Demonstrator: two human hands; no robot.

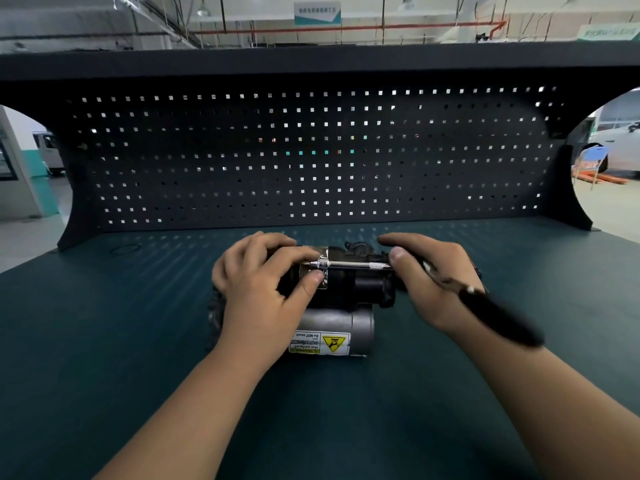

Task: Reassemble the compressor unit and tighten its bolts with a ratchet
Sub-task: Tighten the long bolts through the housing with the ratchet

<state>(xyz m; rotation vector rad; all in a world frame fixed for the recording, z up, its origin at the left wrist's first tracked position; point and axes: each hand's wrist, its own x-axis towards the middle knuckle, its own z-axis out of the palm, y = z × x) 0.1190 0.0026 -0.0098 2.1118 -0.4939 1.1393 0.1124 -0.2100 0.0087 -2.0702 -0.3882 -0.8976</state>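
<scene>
The compressor [334,323], lying mid-bench [104,341], looks heavy, rigid and smooth-cased, so the left hand [263,285] curls round its end to steady it while the right hand [436,285] grips the ratchet [349,264] handle.

Your dark teal bench [104,341] backs onto a black pegboard [311,161] with light showing through its holes, under a dark shelf [311,60]. Above you are hanging lamps [202,10], a red pipe [346,27] and a sign [317,12]. To your right are pale floor [609,206] and a white car [620,143].
</scene>
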